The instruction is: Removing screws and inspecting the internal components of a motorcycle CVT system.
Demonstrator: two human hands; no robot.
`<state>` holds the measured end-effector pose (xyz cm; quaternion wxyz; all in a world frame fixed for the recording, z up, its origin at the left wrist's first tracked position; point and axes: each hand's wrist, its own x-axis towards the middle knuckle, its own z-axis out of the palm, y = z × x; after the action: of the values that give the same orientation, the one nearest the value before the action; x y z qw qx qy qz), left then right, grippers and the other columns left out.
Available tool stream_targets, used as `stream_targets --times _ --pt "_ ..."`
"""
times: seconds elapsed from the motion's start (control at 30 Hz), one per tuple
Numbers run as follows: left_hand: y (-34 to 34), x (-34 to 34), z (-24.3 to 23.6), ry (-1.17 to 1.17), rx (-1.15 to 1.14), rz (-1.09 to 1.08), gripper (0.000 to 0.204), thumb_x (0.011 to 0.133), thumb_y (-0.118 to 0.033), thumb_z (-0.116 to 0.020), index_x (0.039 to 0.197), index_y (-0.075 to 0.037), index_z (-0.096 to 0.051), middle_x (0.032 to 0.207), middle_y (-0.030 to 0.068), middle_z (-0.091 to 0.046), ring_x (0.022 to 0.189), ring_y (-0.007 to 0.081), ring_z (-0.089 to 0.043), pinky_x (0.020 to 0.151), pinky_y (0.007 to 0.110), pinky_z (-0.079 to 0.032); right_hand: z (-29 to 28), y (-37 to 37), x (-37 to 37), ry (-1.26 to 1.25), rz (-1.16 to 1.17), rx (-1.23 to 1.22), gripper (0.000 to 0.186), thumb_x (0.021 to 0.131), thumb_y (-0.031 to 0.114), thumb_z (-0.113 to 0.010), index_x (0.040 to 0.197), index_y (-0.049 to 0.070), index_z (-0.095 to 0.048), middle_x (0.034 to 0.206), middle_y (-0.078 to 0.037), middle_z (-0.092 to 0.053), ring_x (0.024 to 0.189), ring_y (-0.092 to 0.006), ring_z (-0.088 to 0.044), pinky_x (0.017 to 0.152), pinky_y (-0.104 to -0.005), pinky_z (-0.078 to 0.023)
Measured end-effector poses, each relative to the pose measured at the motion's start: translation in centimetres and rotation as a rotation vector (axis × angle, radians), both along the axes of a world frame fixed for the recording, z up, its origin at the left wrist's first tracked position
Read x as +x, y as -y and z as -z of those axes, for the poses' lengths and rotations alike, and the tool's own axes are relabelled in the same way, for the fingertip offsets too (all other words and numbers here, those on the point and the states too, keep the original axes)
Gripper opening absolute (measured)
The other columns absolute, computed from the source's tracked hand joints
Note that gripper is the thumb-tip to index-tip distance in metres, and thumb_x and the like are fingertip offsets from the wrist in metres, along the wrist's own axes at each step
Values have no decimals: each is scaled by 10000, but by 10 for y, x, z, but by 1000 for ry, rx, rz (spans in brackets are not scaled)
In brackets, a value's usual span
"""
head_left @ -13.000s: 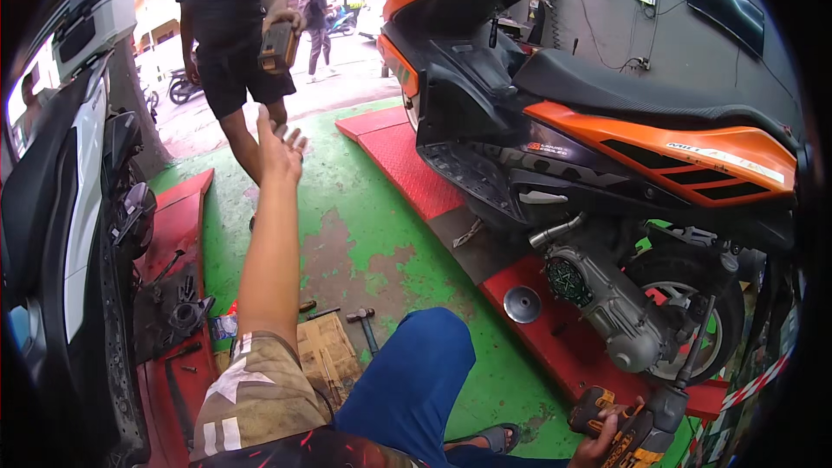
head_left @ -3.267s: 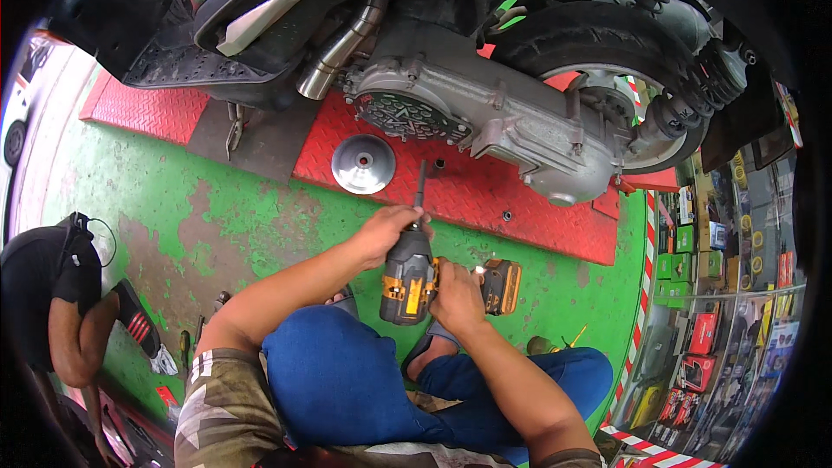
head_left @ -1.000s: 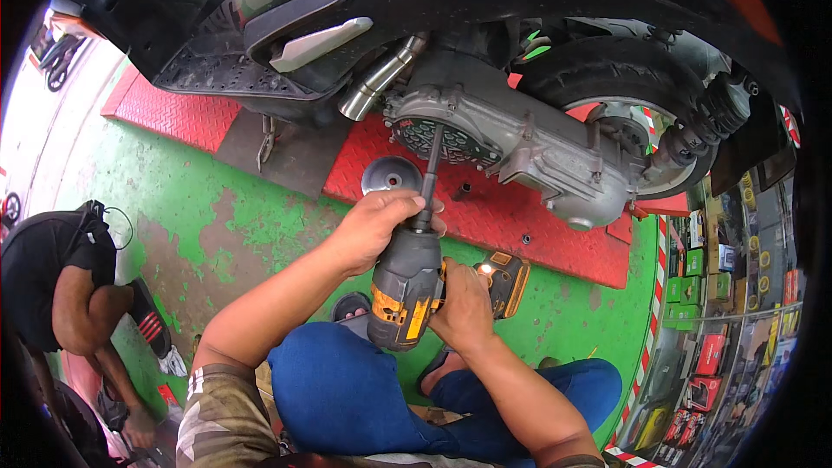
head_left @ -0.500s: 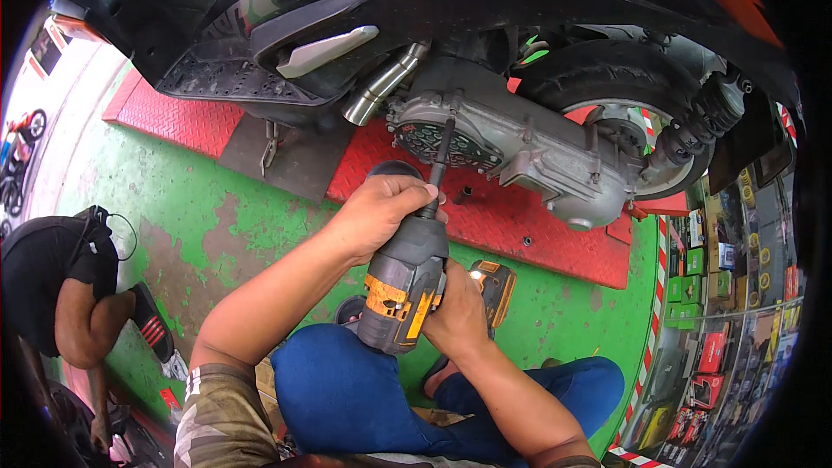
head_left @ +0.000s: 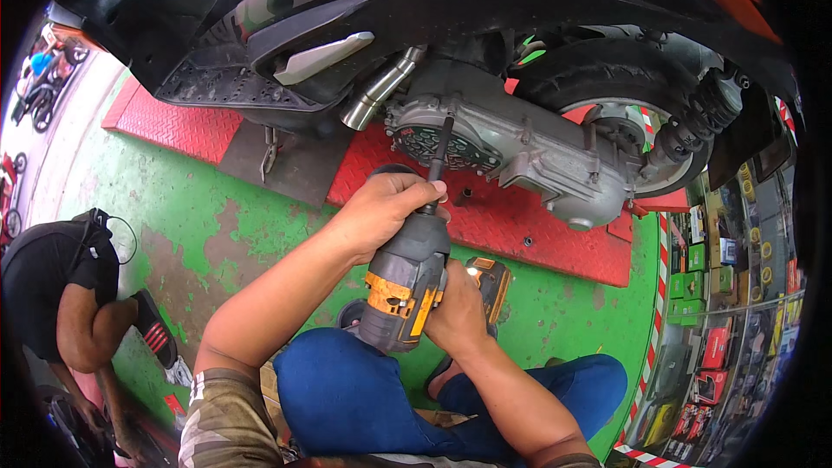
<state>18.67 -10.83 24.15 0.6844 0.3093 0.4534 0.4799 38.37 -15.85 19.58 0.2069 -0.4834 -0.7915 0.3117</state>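
Note:
A black and yellow cordless impact driver is held in front of my knees. My right hand is wrapped round its handle, with the battery showing beyond the fingers. My left hand steadies the nose, thumb and fingers round the long dark extension bit. The bit's tip meets the upper edge of the round patterned cover on the scooter's grey engine casing. Whether the tip sits on a bolt is too small to tell.
The black scooter stands over a red ramp plate, its rear wheel at right. A silver pipe juts out beside the casing. Another person crouches at left. Glass shelves of boxes line the right side.
Both hands and the driver stay nearly in place, with the bit still at the cover. The crouching person's arm has shifted, and vehicles outside at far left have changed position.

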Motion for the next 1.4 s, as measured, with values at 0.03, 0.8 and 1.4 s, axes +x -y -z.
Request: stream_targets --times 0.03,0.8,1.4 --pt "-1 0 -1 -2 0 -1 344 998 -306 -664 1101 22 -657 968 128 -724 814 167 -699 734 303 -579 -4 0 0 -19 -3 -7 579 759 275 -845 1151 -17 -536 1005 -269 -649 974 -469 -631 862 -534 -470" --pt "29 -28 42 115 -84 -196 383 1002 -223 -472 1115 97 -650 952 213 -741 876 262 -736 821 373 -594 29 0 -14 105 -197 36 533 770 88 -708 1258 3 -513 1088 -239 -633 1061 -434 -611 938 -512 -452" --pt "8 -65 50 -99 -53 -166 307 985 -249 -678 1084 41 -671 896 125 -733 743 173 -706 693 296 -583 41 -5 -58 73 -113 -82 529 771 31 -663 1271 3 -492 1134 -241 -630 1115 -433 -595 958 -529 -425"
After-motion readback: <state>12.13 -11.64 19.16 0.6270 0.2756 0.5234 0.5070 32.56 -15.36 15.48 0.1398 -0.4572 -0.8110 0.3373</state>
